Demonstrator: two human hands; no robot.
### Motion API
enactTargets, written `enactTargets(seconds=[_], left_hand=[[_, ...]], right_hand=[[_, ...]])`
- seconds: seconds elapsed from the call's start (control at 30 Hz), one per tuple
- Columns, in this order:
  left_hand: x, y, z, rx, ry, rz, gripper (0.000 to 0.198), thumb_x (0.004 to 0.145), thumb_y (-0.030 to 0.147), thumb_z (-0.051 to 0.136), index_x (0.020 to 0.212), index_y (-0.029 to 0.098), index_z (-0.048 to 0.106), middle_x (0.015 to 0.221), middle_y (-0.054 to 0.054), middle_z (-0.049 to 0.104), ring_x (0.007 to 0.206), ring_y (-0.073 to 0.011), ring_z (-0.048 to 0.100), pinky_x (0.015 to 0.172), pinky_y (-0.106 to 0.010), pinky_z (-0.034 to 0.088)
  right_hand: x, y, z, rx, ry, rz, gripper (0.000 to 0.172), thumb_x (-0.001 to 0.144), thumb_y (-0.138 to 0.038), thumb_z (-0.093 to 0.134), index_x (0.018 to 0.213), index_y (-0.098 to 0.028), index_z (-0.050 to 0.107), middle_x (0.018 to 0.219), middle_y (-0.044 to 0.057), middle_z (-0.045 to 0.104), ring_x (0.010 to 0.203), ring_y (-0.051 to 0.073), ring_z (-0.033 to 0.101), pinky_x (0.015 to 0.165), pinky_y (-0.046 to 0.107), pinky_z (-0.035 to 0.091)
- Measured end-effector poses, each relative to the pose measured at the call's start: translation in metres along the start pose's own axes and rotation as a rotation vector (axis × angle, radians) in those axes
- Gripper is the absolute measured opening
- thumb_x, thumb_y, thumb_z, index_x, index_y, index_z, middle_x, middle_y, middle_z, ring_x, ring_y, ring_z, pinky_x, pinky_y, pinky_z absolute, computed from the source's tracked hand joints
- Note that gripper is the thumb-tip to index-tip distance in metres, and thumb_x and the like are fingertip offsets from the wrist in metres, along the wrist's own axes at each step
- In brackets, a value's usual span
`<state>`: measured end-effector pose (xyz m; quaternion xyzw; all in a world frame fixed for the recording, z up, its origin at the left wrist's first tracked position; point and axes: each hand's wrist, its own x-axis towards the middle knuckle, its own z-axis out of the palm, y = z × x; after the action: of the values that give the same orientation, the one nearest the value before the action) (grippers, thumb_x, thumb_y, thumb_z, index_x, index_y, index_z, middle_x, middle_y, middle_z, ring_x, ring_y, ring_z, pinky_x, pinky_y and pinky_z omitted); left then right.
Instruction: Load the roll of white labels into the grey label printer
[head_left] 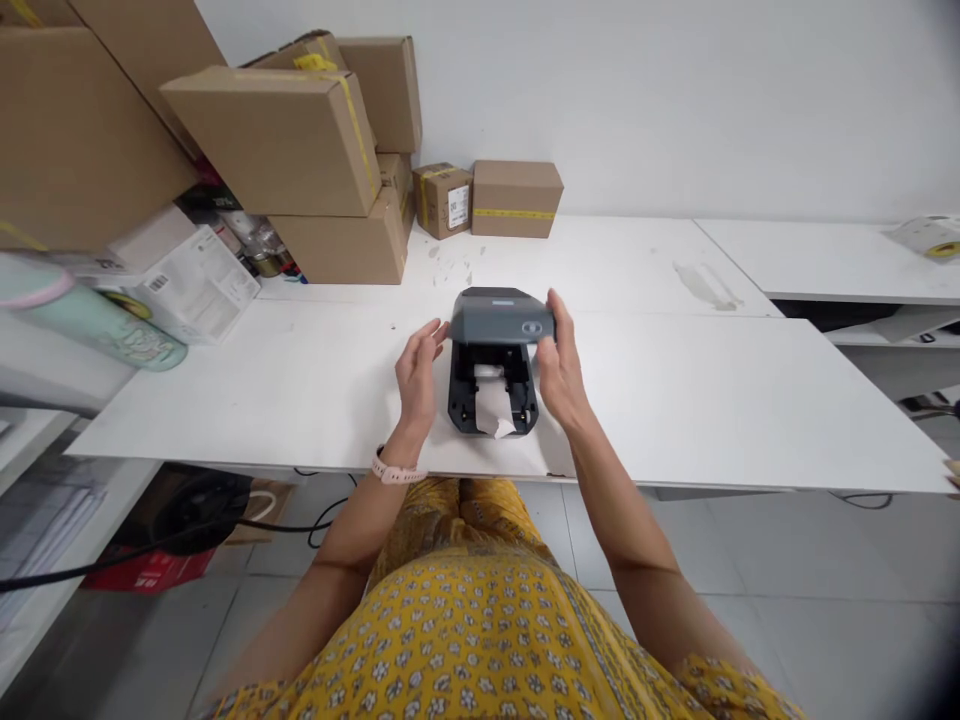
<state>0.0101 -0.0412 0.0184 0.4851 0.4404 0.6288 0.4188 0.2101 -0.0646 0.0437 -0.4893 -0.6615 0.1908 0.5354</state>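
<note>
Dark grey plastic makes up the device (454,400), which sits near the middle of the frame on the white tabletop (675,400), close to the table's near edge. Its lid (499,320) is lifted off the front part of the body, and below it a strip of white paper (493,408) lies in the open bay, its torn end pointing to the bottom of the frame. The body's long axis runs up and down the frame, toward the person; the lid's longer side lies across it, left to right, between the two hands.

The right hand (561,370) seems to grasp the lid's right corner, thumb on the front and fingers around the side, so the lid lies directly left of that grip. The left hand (418,372) has its fingers loosely bent, tips at the lid's left edge; whether they press on it or stand just beside it, I cannot tell. Of the two, the right hand looks nearer, overlapping the lid, while the left palm is apart from the body.
</note>
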Motion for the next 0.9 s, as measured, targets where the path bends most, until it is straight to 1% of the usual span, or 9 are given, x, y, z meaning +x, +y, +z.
enactTargets(seconds=[0.1, 0.23, 0.37, 0.43, 0.47, 0.53, 0.63, 0.77, 0.9], left_hand=[[0.018, -0.022, 0.002, 0.181, 0.015, -0.044, 0.043, 0.089, 0.040, 0.062, 0.127, 0.020, 0.063, 0.134, -0.013, 0.068, 0.129, -0.0257, 0.061, 0.111, -0.043, 0.047], [0.021, -0.048, 0.002, 0.484, -0.098, -0.198, 0.053, 0.082, 0.030, 0.067, 0.133, 0.020, 0.058, 0.140, -0.013, 0.063, 0.130, -0.0285, 0.059, 0.108, -0.043, 0.048], [0.017, -0.050, 0.005, 0.569, -0.184, -0.256, 0.066, 0.080, 0.032, 0.068, 0.143, 0.022, 0.049, 0.141, -0.012, 0.064, 0.126, -0.0299, 0.062, 0.103, -0.043, 0.050], [0.017, -0.047, 0.008, 0.613, -0.182, -0.261, 0.068, 0.079, 0.031, 0.068, 0.144, 0.022, 0.047, 0.141, -0.012, 0.064, 0.124, -0.0303, 0.063, 0.102, -0.043, 0.050], [0.017, -0.045, 0.009, 0.629, -0.179, -0.257, 0.068, 0.079, 0.030, 0.068, 0.143, 0.022, 0.048, 0.141, -0.012, 0.064, 0.124, -0.0302, 0.064, 0.103, -0.043, 0.050], [0.017, -0.044, 0.011, 0.653, -0.165, -0.248, 0.066, 0.079, 0.029, 0.067, 0.142, 0.022, 0.049, 0.139, -0.012, 0.066, 0.124, -0.0298, 0.064, 0.104, -0.043, 0.049], [0.016, -0.044, 0.012, 0.673, -0.143, -0.245, 0.064, 0.079, 0.028, 0.066, 0.141, 0.023, 0.050, 0.138, -0.011, 0.067, 0.123, -0.0286, 0.065, 0.104, -0.042, 0.049], [0.013, -0.040, 0.013, 0.680, -0.130, -0.256, 0.064, 0.080, 0.029, 0.066, 0.142, 0.021, 0.050, 0.140, -0.012, 0.065, 0.123, -0.0287, 0.064, 0.102, -0.040, 0.050], [0.010, -0.031, 0.014, 0.691, -0.127, -0.257, 0.068, 0.081, 0.028, 0.067, 0.145, 0.018, 0.047, 0.137, -0.014, 0.067, 0.124, -0.0289, 0.065, 0.105, -0.041, 0.049]], right_hand=[[0.057, 0.005, 0.006, -0.036, 0.060, -0.092, 0.070, 0.100, -0.070, 0.027, 0.160, -0.036, 0.020, 0.169, 0.005, 0.027, 0.157, 0.029, 0.025, 0.127, 0.056, 0.024], [0.121, 0.017, 0.012, -0.124, 0.078, -0.124, 0.072, 0.100, -0.070, 0.025, 0.161, -0.035, 0.011, 0.168, 0.007, 0.026, 0.157, 0.031, 0.024, 0.125, 0.059, 0.026], [0.132, 0.014, 0.011, -0.238, 0.181, -0.211, 0.064, 0.102, -0.060, 0.031, 0.158, -0.029, 0.022, 0.164, 0.011, 0.033, 0.156, 0.033, 0.025, 0.123, 0.061, 0.026], [0.116, 0.010, 0.011, -0.320, 0.170, -0.250, 0.049, 0.104, -0.045, 0.031, 0.148, -0.025, 0.040, 0.151, 0.013, 0.049, 0.147, 0.032, 0.040, 0.119, 0.059, 0.033], [0.106, 0.010, 0.011, -0.375, 0.089, -0.245, 0.043, 0.104, -0.035, 0.031, 0.141, -0.023, 0.050, 0.141, 0.013, 0.059, 0.139, 0.031, 0.051, 0.115, 0.056, 0.039], [0.085, 0.013, 0.013, -0.540, -0.253, -0.201, 0.038, 0.098, -0.018, 0.036, 0.125, -0.020, 0.062, 0.120, 0.012, 0.072, 0.118, 0.028, 0.066, 0.108, 0.049, 0.047], [0.066, 0.024, 0.022, -0.753, -0.760, -0.163, 0.038, 0.085, -0.007, 0.049, 0.113, -0.017, 0.072, 0.109, 0.011, 0.078, 0.114, 0.027, 0.069, 0.116, 0.046, 0.038], [0.066, 0.034, 0.040, -0.900, -1.031, -0.230, 0.042, 0.087, -0.010, 0.053, 0.124, -0.015, 0.072, 0.119, 0.015, 0.076, 0.133, 0.029, 0.059, 0.127, 0.052, 0.010], [0.075, 0.035, 0.050, -0.894, -1.206, -0.200, 0.042, 0.091, -0.013, 0.051, 0.128, -0.018, 0.070, 0.125, 0.013, 0.075, 0.128, 0.029, 0.062, 0.125, 0.052, 0.013]])
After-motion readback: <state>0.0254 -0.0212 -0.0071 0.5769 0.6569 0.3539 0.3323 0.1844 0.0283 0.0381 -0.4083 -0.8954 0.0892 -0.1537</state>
